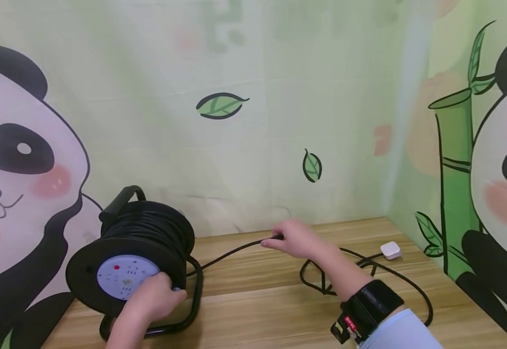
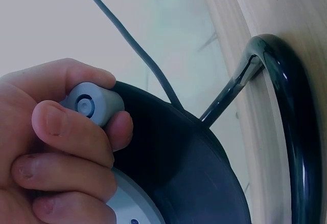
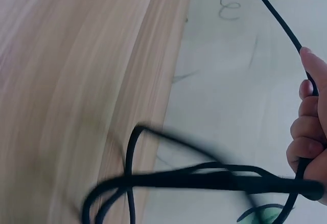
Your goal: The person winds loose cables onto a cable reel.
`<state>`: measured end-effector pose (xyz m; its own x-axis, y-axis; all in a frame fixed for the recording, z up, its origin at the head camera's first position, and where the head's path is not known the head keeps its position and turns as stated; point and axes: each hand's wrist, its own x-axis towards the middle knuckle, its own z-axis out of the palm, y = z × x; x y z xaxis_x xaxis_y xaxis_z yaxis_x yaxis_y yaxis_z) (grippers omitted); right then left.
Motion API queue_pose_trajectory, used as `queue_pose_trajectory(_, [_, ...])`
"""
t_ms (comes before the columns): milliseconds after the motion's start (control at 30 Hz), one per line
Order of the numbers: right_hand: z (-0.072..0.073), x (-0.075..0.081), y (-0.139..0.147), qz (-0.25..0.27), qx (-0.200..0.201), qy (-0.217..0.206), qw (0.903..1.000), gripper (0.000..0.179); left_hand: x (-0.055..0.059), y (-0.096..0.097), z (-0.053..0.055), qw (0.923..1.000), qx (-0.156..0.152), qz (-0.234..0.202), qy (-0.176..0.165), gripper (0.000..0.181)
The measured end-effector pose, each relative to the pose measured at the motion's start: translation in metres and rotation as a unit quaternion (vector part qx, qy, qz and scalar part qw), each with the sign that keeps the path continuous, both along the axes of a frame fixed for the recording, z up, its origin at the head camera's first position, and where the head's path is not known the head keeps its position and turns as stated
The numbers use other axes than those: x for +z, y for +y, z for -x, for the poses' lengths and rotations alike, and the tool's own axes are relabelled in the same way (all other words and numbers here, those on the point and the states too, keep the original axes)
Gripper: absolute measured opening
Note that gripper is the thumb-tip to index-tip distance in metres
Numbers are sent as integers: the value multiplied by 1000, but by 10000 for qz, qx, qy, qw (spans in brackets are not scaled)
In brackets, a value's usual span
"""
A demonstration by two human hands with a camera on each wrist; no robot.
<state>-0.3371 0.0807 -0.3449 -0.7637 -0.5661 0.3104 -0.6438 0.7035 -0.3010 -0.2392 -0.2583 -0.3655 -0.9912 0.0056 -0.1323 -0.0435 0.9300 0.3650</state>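
Observation:
A black cable reel (image 1: 149,228), wound with black cable, stands at the left of the table. Its round face carries a pale socket panel (image 1: 124,276) with a red button. My left hand (image 1: 155,295) is at the reel's face, and in the left wrist view its fingers curl around a grey crank knob (image 2: 97,103). Right of the reel, my right hand (image 1: 294,237) grips the black cable (image 1: 236,249), which runs from the reel to the fingers. In the right wrist view, the cable passes through the curled fingers (image 3: 309,127).
Loose loops of cable (image 1: 415,286) lie on the wooden table (image 1: 253,310) at the right, near a white plug (image 1: 390,250). The reel's black tube stand (image 1: 198,291) rests on the table. A panda-printed backdrop (image 1: 262,160) rises behind. My right wrist wears a black strap (image 1: 373,305).

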Motion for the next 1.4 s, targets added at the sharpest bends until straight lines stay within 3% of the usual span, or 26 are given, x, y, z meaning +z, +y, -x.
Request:
queue_pose_trajectory(300, [6, 5, 25, -362, -264, 83, 9990, 46, 0, 0, 0, 9998, -62, -136, 144, 37])
queue_pose_trajectory(467, [15, 7, 59, -511, -752, 142, 9958, 48, 0, -2, 0, 9998, -87, -115, 155, 38])
queue_pose_trajectory(633, [20, 9, 98, -396, -1001, -172, 9940, 48, 0, -1, 1, 9998, -100, -84, 115, 38])
queue_pose_trajectory(867, [25, 6, 148, -156, -1539, 38, 9880, 52, 0, -1, 0, 9997, -195, 73, 86, 45])
queue_pose_trajectory(1400, [17, 9, 153, -12, -1632, -25, 9866, 53, -4, -4, -3, 9996, -264, -72, -115, 29])
